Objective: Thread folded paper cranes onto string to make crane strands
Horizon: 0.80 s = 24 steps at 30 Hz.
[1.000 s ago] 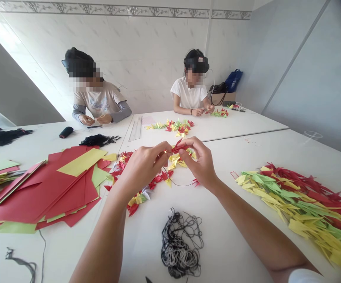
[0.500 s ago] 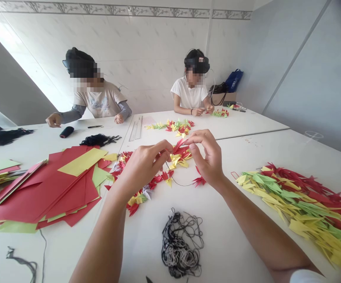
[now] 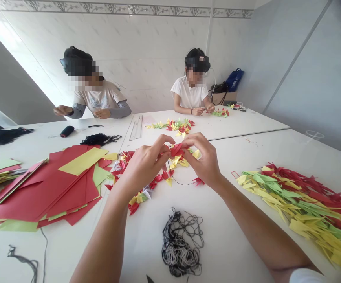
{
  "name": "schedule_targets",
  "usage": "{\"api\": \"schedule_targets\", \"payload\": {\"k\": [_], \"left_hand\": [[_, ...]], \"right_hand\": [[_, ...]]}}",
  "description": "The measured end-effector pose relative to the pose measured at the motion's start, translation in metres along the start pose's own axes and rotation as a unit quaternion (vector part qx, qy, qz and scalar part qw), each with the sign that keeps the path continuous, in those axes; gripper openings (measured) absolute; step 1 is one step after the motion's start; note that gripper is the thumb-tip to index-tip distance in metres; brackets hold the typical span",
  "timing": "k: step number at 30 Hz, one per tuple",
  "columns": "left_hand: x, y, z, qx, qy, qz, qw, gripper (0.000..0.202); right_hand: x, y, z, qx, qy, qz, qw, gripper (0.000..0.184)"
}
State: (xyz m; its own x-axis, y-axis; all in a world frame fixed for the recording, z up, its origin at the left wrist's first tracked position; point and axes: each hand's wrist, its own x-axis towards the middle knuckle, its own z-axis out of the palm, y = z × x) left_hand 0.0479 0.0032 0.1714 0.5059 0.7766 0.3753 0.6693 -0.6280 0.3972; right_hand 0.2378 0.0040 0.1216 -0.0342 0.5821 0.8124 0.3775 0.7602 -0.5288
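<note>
Pinching a small red paper crane [image 3: 176, 149] from both sides, the fingertips of the left hand [image 3: 142, 165] and the right hand [image 3: 204, 159] close in narrowly on it, with almost no gap left around the paper. The other fingers of each hand curve loosely above it, and the crane sits between the two hands, just above the table. Yellow paper cranes [image 3: 178, 161] lie directly beneath the fingers, part of a strand of red and yellow cranes [image 3: 139, 177] running under the left hand and wrist. A thin dark thread [image 3: 178, 182] loops down from the hands to the table. Nearer the forearms, a tangle of black and grey thread [image 3: 180, 243] lies on the white table [image 3: 147, 251]. To the right, a long heap of red, green and yellow folded cranes [image 3: 297, 204] spreads along the tabletop. To the left lie stacked red paper sheets [image 3: 49, 188] with a yellow sheet [image 3: 82, 163] on top. Farther off, two seated co-workers [image 3: 99, 98] [image 3: 189, 94] work at the table's far side, their hands apart from these.
</note>
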Motion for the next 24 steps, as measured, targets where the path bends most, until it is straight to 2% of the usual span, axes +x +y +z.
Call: {"api": "schedule_targets", "payload": {"k": [8,17,20,24], "left_hand": [[0.001,0.003,0.001,-0.027,-0.006,-0.002,1.000,0.026],[0.003,0.006,0.006,0.028,-0.040,0.009,0.999,0.024],[0.004,0.001,0.009,0.044,-0.037,0.023,0.998,0.025],[0.005,-0.004,0.017,0.075,-0.031,0.025,0.996,0.026]], "right_hand": [[-0.001,0.008,-0.002,-0.052,-0.028,-0.016,0.998,0.013],[0.005,-0.002,-0.010,-0.059,-0.056,-0.033,0.996,0.012],[0.011,-0.002,-0.021,-0.043,-0.035,-0.016,0.998,0.010],[0.017,-0.003,-0.038,0.028,0.033,0.061,0.997,0.010]]}}
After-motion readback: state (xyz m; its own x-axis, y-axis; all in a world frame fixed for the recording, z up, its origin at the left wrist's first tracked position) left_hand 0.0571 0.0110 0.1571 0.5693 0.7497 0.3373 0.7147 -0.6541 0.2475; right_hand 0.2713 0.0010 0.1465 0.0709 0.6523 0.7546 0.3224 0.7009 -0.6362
